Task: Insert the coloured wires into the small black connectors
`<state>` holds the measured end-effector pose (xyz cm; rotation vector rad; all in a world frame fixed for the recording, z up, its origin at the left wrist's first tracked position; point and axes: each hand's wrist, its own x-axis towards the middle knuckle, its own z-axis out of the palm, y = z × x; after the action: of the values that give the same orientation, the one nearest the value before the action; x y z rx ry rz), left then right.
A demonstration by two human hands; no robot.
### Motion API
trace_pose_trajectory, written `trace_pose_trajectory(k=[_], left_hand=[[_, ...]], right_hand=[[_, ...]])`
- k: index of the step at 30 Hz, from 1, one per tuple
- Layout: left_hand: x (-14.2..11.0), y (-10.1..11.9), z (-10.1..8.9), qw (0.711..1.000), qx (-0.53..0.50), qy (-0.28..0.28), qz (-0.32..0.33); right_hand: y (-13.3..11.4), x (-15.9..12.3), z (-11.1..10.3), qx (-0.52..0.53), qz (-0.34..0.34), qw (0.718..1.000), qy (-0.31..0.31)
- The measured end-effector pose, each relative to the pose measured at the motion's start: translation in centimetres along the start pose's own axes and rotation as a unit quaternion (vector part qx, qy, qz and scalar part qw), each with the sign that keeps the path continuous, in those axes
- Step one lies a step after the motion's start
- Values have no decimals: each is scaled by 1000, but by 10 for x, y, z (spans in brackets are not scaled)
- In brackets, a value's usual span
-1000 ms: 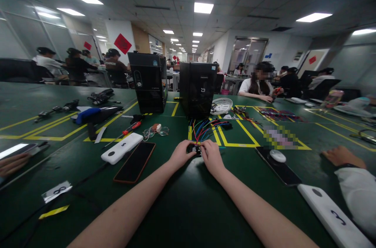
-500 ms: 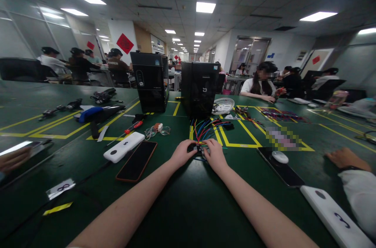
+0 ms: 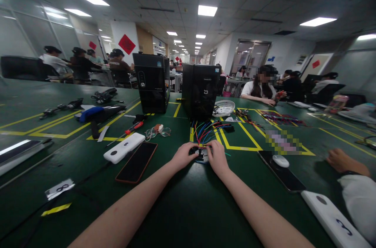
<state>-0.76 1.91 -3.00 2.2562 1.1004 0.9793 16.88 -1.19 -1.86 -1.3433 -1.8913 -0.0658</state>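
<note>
My right hand point(image 3: 217, 158) has eased from my left hand point(image 3: 184, 155), baring the dark module point(image 3: 201, 154) between them over the bench point(image 3: 188, 209), left fingers pinching it, right grip unclear; probably light, rigid, best held by edges, not wires point(image 3: 202, 132).

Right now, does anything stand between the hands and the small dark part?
Nothing visible does. The left hand and right hand are at either side of the small dark part. The coloured wires fan out on its far side; whether any run under the hands is too small to tell.
</note>
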Motion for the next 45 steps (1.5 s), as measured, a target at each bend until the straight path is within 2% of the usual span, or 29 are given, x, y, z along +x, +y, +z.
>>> trace_pose_trajectory(k=[2,5,7,9,12,20,25,32,37,40,42,45], left_hand=[[0,-1,0,1000,-5,8,2],[-1,-5,2,1000,-2,23,-9],[-2,-5,3,999,0,29,-20],[-4,-2,3,1000,-1,25,-19],[-7,5,2,1000,6,-6,16],[-8,9,-1,997,40,-44,39],[-6,8,0,997,50,-34,46],[-2,5,-1,995,56,-71,45],[-2,8,-4,994,52,-87,29],[-2,10,-5,994,49,-96,27],[-3,11,-5,994,49,-100,21],[-4,11,-3,995,54,-87,11]], right_hand=[[-5,-1,-5,16,-35,999,-22],[-14,-4,-9,19,-110,989,-94],[-18,-5,-10,10,-125,987,-105],[-19,-6,-9,6,-100,992,-80],[-16,-6,-7,18,-45,998,-48],[-11,-8,10,55,40,996,-54],[-16,-10,16,20,87,995,-54],[-12,-10,21,41,104,993,-25],[-3,-6,26,66,116,990,-50],[2,3,21,102,133,985,-48],[5,11,9,140,140,980,-29],[6,20,-14,167,95,981,-14]])
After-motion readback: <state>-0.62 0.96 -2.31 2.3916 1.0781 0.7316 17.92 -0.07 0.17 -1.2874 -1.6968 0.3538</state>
